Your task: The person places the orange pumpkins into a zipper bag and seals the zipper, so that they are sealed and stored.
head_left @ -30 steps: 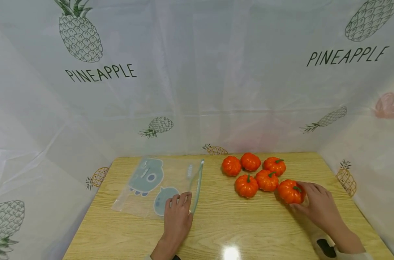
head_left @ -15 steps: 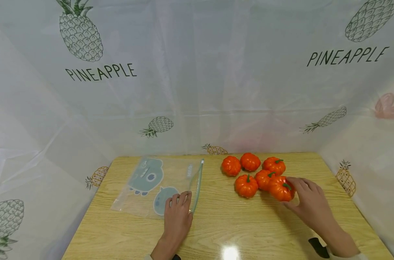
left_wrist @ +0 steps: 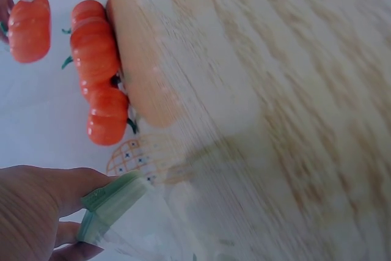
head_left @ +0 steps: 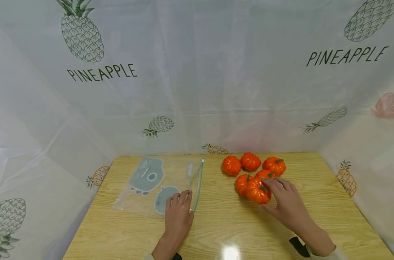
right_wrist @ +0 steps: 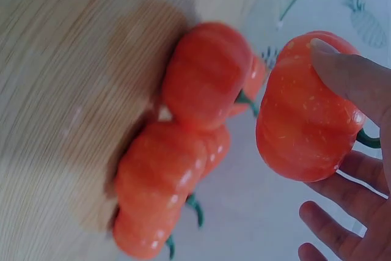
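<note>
Left hand (head_left: pixel 179 218) pinches a bag (head_left: pixel 146 180) by its green edge (head_left: pixel 199 184); across a stretch of tabletop (head_left: pixel 216 220), right hand (head_left: pixel 288 204) grips a pumpkin (head_left: pixel 257 192) near five other pumpkins (head_left: pixel 231 165).

Glossy pumpkins (head_left: pixel 258 191), plastic bag (head_left: pixel 158 185).

The worktop (head_left: pixel 213 227) has a yellowish wood-grain surface, with a bright glare patch (head_left: pixel 231 252) at its near side. A transparent bag (head_left: pixel 158 188) with blue-grey printed figures lies on the left half; its green edge strip (head_left: pixel 199 183) faces right. Five orange pumpkins rest right of centre: rear left (head_left: pixel 231 165), rear middle (head_left: pixel 250 161), rear right (head_left: pixel 274 166), front left (head_left: pixel 241 185) and front right (head_left: pixel 264 174). The front pair is partly obscured in the head view.
</note>
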Motion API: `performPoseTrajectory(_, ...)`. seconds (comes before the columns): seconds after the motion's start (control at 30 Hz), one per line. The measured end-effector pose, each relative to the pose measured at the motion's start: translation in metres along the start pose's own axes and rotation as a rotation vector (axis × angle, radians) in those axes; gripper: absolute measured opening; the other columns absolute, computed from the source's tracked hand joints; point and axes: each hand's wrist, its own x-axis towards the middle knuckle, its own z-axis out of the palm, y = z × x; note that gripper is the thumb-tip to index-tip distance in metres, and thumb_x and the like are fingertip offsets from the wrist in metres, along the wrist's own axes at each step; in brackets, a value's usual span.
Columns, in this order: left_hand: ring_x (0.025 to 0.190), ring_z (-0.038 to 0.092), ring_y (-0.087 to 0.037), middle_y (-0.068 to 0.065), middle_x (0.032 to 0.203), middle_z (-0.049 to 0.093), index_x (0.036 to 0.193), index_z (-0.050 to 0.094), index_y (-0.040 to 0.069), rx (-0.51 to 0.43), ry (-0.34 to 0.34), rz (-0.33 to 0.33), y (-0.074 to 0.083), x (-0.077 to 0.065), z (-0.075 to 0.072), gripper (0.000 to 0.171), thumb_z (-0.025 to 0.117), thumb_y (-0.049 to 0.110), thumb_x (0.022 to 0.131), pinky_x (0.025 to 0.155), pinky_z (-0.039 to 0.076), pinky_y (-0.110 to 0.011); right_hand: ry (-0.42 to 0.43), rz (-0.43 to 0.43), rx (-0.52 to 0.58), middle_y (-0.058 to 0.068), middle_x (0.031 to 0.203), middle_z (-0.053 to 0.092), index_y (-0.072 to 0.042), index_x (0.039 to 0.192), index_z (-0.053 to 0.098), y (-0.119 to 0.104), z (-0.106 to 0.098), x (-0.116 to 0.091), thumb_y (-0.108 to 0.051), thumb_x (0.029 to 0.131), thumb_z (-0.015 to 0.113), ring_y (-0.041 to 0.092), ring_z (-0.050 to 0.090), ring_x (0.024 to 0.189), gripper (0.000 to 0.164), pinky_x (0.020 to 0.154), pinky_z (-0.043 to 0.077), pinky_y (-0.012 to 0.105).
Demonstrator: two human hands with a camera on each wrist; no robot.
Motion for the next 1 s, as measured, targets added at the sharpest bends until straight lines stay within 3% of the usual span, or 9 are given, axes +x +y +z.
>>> performPoseTrajectory(0.53,0.105,0.061,-0.026,-0.003,0.125,0.069,0.128,0.077,0.009,-0.017,0.028,-0.007,0.003,0.001,-0.001,0.067,0.098,0.015,0.065,0.090,0.052,-0.044,-0.039,-0.065,0.077,0.009,0.125,0.072,-0.007,0.131,0.067,-0.047,0.044,0.025,-0.029,0.058,0.105,0.037,0.061,0.116,0.086,0.099,0.051,0.057)
performPoseTrajectory(1.0,0.105,0.061,-0.026,-0.003,0.125,0.069,0.128,0.077,0.009,-0.010,0.018,-0.011,0.005,0.002,0.000,0.072,0.101,0.020,0.061,0.091,0.051,-0.044,-0.156,-0.067,0.112,0.010,0.129,0.071,-0.007,0.133,0.066,-0.085,0.075,0.048,-0.039,0.065,0.102,0.035,0.061,0.121,0.083,0.106,0.050,0.054)
